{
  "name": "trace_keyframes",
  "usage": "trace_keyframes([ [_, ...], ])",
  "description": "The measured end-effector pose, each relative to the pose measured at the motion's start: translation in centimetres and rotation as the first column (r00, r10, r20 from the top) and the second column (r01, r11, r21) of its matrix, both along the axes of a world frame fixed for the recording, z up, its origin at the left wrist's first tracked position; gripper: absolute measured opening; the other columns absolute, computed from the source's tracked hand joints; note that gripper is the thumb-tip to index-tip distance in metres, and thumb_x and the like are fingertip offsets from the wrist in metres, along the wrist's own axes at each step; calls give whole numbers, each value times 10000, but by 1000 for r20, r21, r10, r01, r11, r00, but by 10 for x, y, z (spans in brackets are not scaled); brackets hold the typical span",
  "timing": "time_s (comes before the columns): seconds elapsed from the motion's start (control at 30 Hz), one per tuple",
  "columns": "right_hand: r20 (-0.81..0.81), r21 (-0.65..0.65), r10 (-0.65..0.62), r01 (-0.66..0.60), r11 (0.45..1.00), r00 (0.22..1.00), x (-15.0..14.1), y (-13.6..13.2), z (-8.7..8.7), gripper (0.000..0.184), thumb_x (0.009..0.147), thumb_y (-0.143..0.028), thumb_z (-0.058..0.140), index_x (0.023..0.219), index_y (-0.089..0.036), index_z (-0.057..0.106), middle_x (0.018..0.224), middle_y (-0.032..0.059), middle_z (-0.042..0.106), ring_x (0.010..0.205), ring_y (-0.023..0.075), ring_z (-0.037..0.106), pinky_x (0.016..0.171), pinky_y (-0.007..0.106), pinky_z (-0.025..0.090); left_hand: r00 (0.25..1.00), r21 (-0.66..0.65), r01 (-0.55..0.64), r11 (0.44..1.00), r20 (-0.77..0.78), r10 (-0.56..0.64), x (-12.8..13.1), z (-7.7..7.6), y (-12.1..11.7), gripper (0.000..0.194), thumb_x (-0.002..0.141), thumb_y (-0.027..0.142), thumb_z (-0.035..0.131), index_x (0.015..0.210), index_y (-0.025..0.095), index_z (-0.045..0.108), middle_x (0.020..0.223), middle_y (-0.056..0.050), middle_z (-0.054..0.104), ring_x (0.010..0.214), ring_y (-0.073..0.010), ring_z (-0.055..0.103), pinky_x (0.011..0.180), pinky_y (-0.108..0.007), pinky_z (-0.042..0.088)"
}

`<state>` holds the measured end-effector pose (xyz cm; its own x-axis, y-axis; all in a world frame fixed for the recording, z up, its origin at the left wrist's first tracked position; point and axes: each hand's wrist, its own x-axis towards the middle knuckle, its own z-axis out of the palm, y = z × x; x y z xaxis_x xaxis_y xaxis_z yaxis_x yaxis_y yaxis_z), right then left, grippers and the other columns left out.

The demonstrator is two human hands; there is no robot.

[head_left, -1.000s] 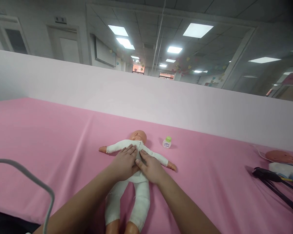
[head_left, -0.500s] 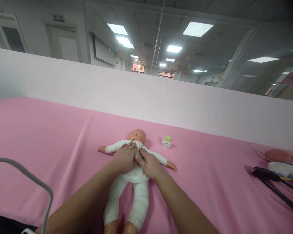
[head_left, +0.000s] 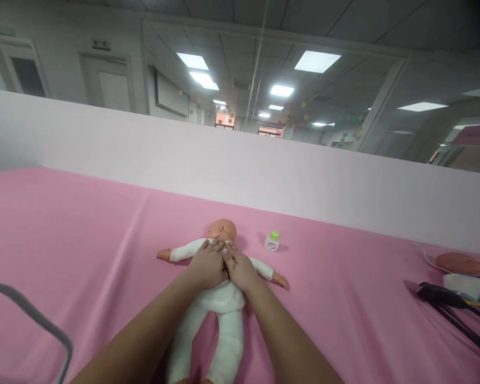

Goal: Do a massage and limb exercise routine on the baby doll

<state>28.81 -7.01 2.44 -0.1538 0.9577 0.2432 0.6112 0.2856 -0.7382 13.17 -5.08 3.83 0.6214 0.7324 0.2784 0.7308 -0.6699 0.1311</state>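
Observation:
A baby doll [head_left: 224,298] with a white cloth body lies on the pink sheet [head_left: 336,298], its head at the far end and turned to the left, arms spread wide. My left hand [head_left: 208,264] rests flat on the doll's chest with its fingers stretched towards the neck. Beside it, my right hand [head_left: 240,268] lies on the chest too, fingers extended and the thumb side touching my left hand. Neither hand grips anything. The upper chest is hidden under both hands. Right of the doll's head stands a small clear bottle [head_left: 272,243] with a green cap.
At the right edge lies a second doll [head_left: 462,264], with black straps or tubing [head_left: 444,298] in front of it. A grey cable [head_left: 36,314] curves in at lower left. Behind the sheet runs a low white wall [head_left: 240,170] with glass above.
My hands have drawn together on the chest, the right one moving slightly left against the left one. The view has tilted up a little; the doll and bottle look otherwise unmoved.

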Motion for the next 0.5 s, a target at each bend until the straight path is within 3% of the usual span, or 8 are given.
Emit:
trace_keyframes([
  [0.13,-13,-5,-9,9,1000,1000,0,3,-13,765,1033,-669,292,1569,-148,459,1644,124,413,1567,260,316,1298,426,208,1000,-30,-4,1000,29,5,1,-2,-4,712,903,351,580,1562,104,471,1599,-202,482,1514,-366,384,1246,-552,250],
  [0.27,-99,-2,-41,41,999,994,3,-1,-8,732,1015,-668,368,1522,-168,535,1610,111,472,1542,254,373,1286,404,244,971,-93,5,996,238,18,-7,8,-8,592,910,323,581,1482,170,561,1523,-139,587,1443,-329,489,1219,-492,320],
  [0.33,-125,-31,-87,84,996,988,8,-7,1,700,997,-677,411,1474,-198,594,1566,98,535,1500,265,444,1256,404,305,908,-146,-78,986,397,131,-18,17,-10,507,933,340,547,1411,181,604,1420,-116,672,1321,-289,604,1129,-420,431],
  [0.4,-108,-61,-163,157,986,981,16,-13,12,656,995,-683,398,1401,-240,660,1454,83,648,1395,282,566,1181,417,403,826,-241,-247,939,455,334,-31,27,-8,408,952,384,504,1269,192,675,1261,-113,749,1153,-285,692,995,-406,508],
  [0.5,-5,-114,-274,272,956,962,25,-23,24,650,988,-708,371,1358,-275,683,1347,83,718,1286,309,642,1090,444,460,776,-341,-476,811,272,570,-52,35,-1,410,955,503,460,968,189,723,1022,-148,790,1010,-369,721,946,-537,486],
])
